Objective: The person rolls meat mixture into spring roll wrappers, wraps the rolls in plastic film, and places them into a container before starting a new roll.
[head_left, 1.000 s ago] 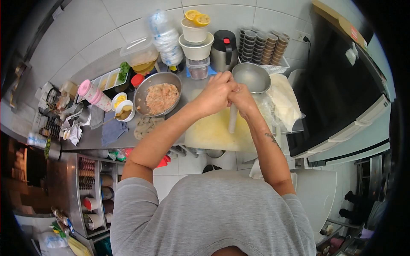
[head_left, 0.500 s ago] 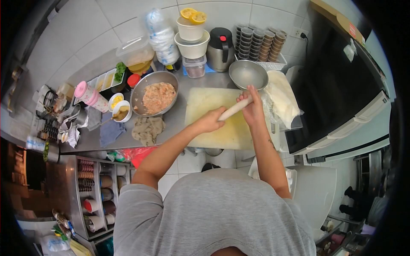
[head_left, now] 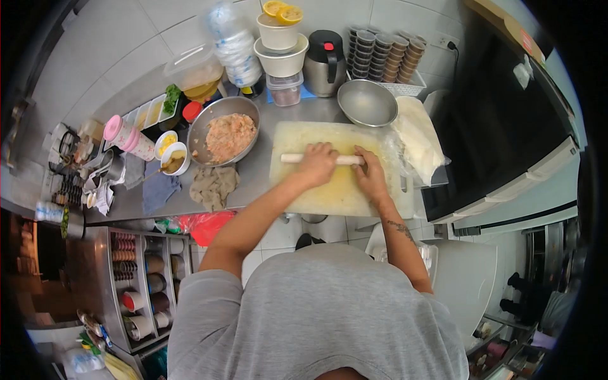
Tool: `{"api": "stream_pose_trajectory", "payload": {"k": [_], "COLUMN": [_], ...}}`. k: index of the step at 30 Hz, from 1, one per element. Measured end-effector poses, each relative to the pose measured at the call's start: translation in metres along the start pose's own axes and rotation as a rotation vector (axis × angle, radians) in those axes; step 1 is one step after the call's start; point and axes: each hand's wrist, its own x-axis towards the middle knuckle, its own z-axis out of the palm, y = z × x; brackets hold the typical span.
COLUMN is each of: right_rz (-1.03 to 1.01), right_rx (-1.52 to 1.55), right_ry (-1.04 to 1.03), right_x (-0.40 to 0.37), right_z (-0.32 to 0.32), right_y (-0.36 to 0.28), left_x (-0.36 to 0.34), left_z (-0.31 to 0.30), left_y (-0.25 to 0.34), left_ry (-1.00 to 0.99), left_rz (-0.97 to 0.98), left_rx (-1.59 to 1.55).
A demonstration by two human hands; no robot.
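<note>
Fingers of my left hand (head_left: 316, 163) curl down over the middle of the rolling pin (head_left: 291, 158), gripping it. The right hand (head_left: 370, 174) lies flatter, its fingers stretched out with the tips pressing on the pin's right end. I see the pin lying level across the far half of the yellowish cutting board (head_left: 329, 196), which sits at the front edge of the steel counter (head_left: 253, 177). Just beyond the board's far right corner stands an empty steel bowl (head_left: 367, 101). A bowl of minced filling (head_left: 225, 133) sits off its far left corner, with a crumpled cloth (head_left: 215, 183) near the counter's front edge.
</note>
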Motion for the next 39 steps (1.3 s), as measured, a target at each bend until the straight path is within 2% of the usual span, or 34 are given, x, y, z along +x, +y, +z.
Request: {"api": "stream_pose_trajectory", "payload": {"k": [1, 5, 11, 20, 22, 25, 28, 35, 39], "right_rz": [0.038, -0.078, -0.271, -0.203, -0.199, -0.263, -0.366, -0.280, -0.302], "right_rx": [0.043, -0.177, -0.466, -0.532, -0.573, -0.568, -0.645, -0.619, -0.616], "right_ry": [0.031, 0.023, 0.092, -0.049, -0.053, 0.123, -0.043, -0.125, -0.085], "right_x": [0.000, 0.007, 0.018, 0.027, 0.029, 0.035, 0.036, 0.059, 0.070], "right_z": [0.003, 0.002, 0.015, 0.018, 0.018, 0.020, 0.031, 0.035, 0.023], "right_y": [-0.002, 0.009, 0.001, 0.013, 0.011, -0.006, 0.000, 0.019, 0.014], "left_x": [0.007, 0.013, -0.012, 0.012, 0.004, -0.011, -0.016, -0.001, 0.013], "left_z": [0.011, 0.029, -0.003, 0.016, 0.011, -0.006, -0.011, -0.013, -0.017], "left_y": [0.010, 0.016, -0.028, -0.010, -0.027, -0.055, -0.067, -0.077, -0.079], "left_ry": [0.068, 0.236, 0.113, 0.138, 0.138, 0.136, 0.147, 0.082, 0.148], "left_rz": [0.053, 0.159, -0.042, 0.060, 0.004, -0.059, -0.042, 0.024, 0.066], "left_rx": [0.021, 0.109, 0.165, 0.152, 0.199, 0.219, 0.189, 0.164, 0.154]}}
